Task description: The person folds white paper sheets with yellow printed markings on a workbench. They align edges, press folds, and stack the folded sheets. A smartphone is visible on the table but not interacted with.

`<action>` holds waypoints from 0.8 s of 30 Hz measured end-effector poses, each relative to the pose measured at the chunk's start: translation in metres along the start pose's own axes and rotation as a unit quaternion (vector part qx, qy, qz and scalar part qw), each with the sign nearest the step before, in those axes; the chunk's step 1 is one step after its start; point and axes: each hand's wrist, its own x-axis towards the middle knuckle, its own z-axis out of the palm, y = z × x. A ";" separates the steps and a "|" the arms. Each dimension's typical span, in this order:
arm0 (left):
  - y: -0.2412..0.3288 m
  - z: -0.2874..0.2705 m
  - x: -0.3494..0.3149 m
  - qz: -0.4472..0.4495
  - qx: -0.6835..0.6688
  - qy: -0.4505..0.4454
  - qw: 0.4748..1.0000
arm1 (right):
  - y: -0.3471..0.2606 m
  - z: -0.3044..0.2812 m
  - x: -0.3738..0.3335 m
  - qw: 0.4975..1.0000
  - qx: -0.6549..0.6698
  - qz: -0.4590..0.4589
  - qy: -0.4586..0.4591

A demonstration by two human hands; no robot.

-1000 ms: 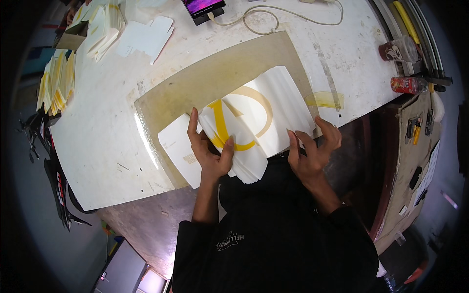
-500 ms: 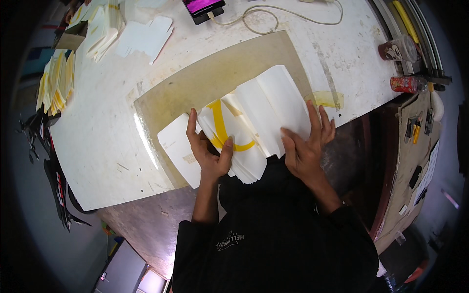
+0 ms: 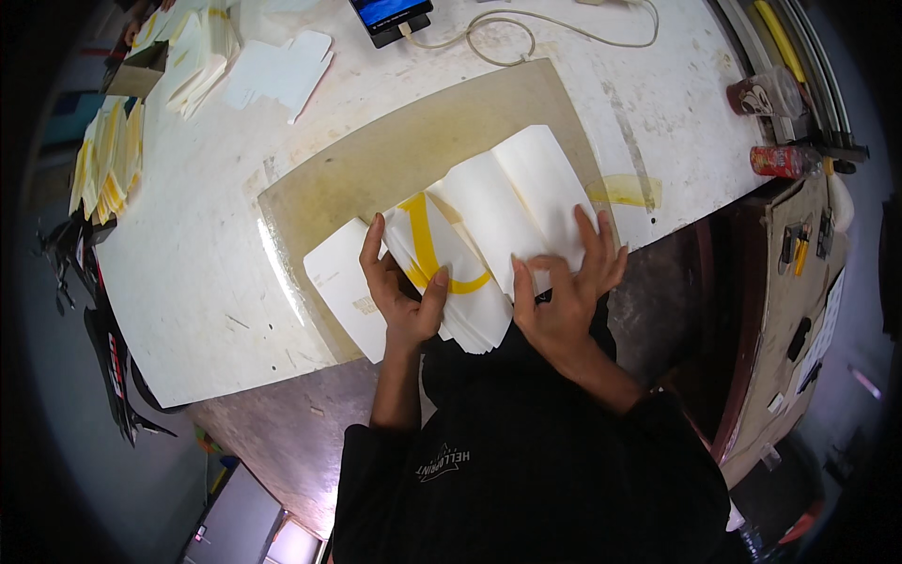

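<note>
My left hand (image 3: 402, 301) grips a thick stack of folded white paper (image 3: 449, 268) printed with a curved yellow band. Its thumb presses on top and its fingers lie along the stack's left side. To the right of the stack, an opened white paper sheet (image 3: 512, 193) with crease lines spreads out and appears joined to it. My right hand (image 3: 568, 291) rests on the near edge of this sheet, fingers spread, thumb touching the paper close to the stack. Beneath the left side lies another flat white piece (image 3: 343, 282), partly covered by my hand.
A translucent mat (image 3: 319, 202) lies on the white table (image 3: 197, 273). Folded yellow-and-white papers (image 3: 108, 155) and white cut pieces (image 3: 282, 70) are at the far left. Farther back sit a phone (image 3: 387, 14) and its cable (image 3: 526, 42). A cup (image 3: 766, 94) and bottle (image 3: 785, 162) stand right.
My right hand has moved left and slightly down along the opened sheet, toward the stack. My left hand keeps its grip in nearly the same place. The phone screen turned from pink to blue.
</note>
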 end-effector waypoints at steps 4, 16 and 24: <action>0.000 0.004 0.000 -0.003 -0.005 0.012 1.000 | 0.010 -0.002 0.010 0.997 -0.043 0.059 -0.028; 0.003 0.002 0.000 -0.021 0.002 0.008 1.000 | -0.005 -0.003 0.002 0.999 -0.035 0.016 0.018; -0.002 0.003 0.000 0.002 -0.003 -0.001 1.000 | 0.003 0.005 -0.001 0.984 -0.068 -0.039 0.163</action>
